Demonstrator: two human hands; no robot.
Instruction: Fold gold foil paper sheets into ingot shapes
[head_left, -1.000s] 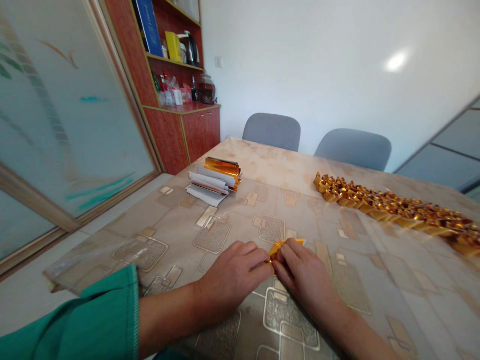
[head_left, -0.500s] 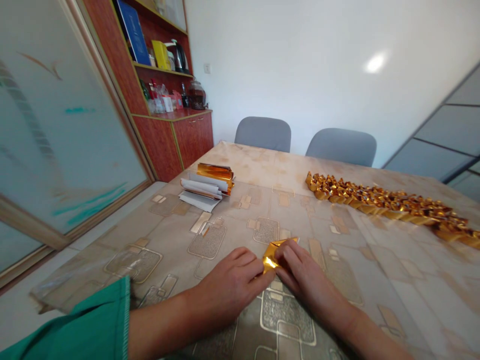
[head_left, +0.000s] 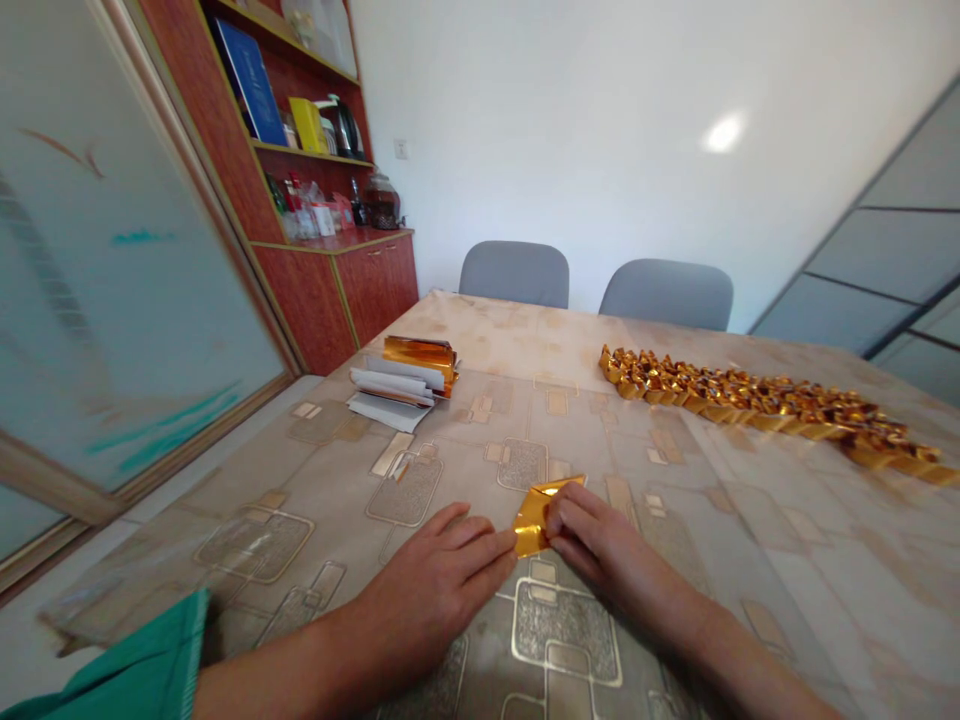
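Nearest, reaching out of a loose green cloth sleeve at lower left, with the bare left hand palm down, fingers mostly straight and a little apart, tips touching the left edge of a small, folded, shiny gold foil sheet (cannot tell whether gripped there from beneath). Opposite, from lower right, with the bare right hand curled, pinching the foil's right side between thumb and bent fingers. Lies between both hands, partly covered by the right fingers, over the beige surface patterned with rounded rectangles.

Beyond, at left on the same surface, set down in a loose stack of curled sheets showing gold and white faces. Across at right, stretched out in a long, dense row of crimped golden foil pieces, well apart from the hands.

Farther back, past the far edge, lined with two grey rounded chair backs. Behind at left, fitted with a red-brown wooden cabinet, carrying a yellow box and a dark glass jar. Farthest, closed off by a plain white wall.
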